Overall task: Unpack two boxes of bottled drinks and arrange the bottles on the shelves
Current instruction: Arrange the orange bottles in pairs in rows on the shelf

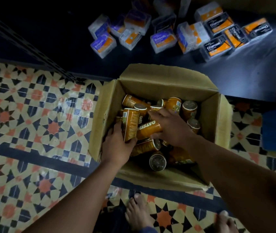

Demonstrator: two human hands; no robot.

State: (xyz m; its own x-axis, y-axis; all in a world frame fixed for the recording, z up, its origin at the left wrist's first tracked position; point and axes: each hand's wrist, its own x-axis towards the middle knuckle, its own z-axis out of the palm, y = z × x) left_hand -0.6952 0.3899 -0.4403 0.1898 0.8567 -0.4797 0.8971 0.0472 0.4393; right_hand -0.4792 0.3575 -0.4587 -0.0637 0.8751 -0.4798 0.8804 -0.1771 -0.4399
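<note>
Patterned tile floor [33, 115], dark shelf [234, 78], cardboard box [217, 132], dim rm

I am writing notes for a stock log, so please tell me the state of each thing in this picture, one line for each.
Cardboard box: open, flaps spread, standing on the tiled floor.
Orange bottles: loose in the box, some upright, some lying.
Left hand: closed around one bottle.
Right hand: gripping a bottle marked OATSIDE.
Plastic packs: scattered on the dark surface, several tipped.
</note>
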